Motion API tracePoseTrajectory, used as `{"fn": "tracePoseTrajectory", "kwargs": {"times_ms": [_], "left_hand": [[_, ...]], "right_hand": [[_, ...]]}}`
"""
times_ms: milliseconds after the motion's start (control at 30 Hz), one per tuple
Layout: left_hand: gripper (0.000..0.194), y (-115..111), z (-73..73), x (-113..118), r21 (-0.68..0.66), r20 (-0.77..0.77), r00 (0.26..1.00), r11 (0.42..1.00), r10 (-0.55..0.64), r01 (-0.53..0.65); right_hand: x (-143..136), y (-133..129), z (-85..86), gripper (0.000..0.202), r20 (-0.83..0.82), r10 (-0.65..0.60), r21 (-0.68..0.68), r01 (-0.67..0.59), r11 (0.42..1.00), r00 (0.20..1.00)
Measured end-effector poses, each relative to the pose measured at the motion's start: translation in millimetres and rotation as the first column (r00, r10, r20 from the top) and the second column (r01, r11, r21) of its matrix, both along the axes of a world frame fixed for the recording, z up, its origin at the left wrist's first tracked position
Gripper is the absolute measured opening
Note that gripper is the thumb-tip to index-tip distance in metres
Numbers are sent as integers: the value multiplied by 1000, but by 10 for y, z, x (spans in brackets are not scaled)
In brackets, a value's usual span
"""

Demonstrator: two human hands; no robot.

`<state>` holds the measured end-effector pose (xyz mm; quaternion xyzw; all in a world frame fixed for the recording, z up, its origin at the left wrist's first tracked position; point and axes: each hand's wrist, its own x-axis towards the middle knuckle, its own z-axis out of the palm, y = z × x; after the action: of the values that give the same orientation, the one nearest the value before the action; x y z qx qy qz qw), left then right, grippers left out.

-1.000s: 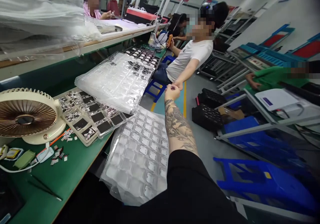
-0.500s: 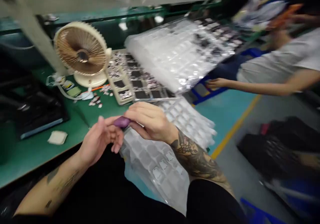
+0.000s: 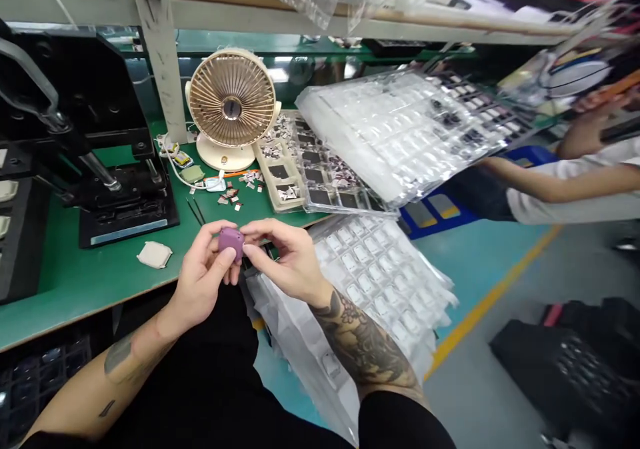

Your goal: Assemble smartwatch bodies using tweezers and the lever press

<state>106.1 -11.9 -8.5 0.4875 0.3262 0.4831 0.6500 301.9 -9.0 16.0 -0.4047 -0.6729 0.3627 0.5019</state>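
A small purple rounded-square casing (image 3: 231, 243) is held up in front of my body, just off the bench's front edge. My left hand (image 3: 204, 272) grips its left side, the thumb lying across the lower face. From the other side, my right hand (image 3: 281, 252) pinches the casing's right edge between thumb and fingers. Tweezers (image 3: 197, 211) lie on the green bench behind my left hand. A cream casing-like piece (image 3: 155, 254) rests on the bench to the left.
A black lever press (image 3: 107, 155) stands at left. Behind the hands are a cream fan (image 3: 232, 105), small loose parts (image 3: 231, 197), and divided trays (image 3: 320, 169) under a plastic-wrapped tray stack (image 3: 395, 135). White blister trays (image 3: 375, 269) sit lower right. A co-worker's arm (image 3: 565, 179) is at far right.
My view has swung left, showing more of the press. My left hand has closed round the casing, which now faces me more; my right hand still grips its edge.
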Motion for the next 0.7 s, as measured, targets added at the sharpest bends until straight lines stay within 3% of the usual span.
{"fn": "tracePoseTrajectory", "kwargs": {"times_ms": [133, 267, 367, 433, 567, 633, 700], "left_hand": [[30, -88, -120, -88, 236, -260, 959, 971, 110, -47], [30, -139, -205, -105, 527, -443, 819, 845, 366, -93], [33, -110, -211, -88, 617, -472, 751, 782, 461, -92], [32, -76, -190, -98, 597, -480, 752, 796, 452, -97], [33, -13, -91, -198, 421, -443, 815, 890, 373, -178], [37, 20, -24, -262, 330, -382, 852, 914, 359, -237], [41, 57, 42, -307, 236, -293, 899, 935, 327, -263]], "right_hand": [[-55, -64, -29, 22, 64, -81, 94, 75, 993, 995], [-180, -121, -115, 24, 143, -262, 206, 231, 951, 954], [-260, -105, -150, 22, 147, -321, 226, 284, 932, 936], [-276, -74, -140, 20, 145, -340, 233, 302, 924, 929], [-146, 107, -57, 18, 197, -351, 289, 288, 913, 915], [-3, 315, -19, 19, 308, -384, 365, 265, 892, 870], [142, 598, -9, 22, 475, -422, 446, 203, 872, 772]]}}
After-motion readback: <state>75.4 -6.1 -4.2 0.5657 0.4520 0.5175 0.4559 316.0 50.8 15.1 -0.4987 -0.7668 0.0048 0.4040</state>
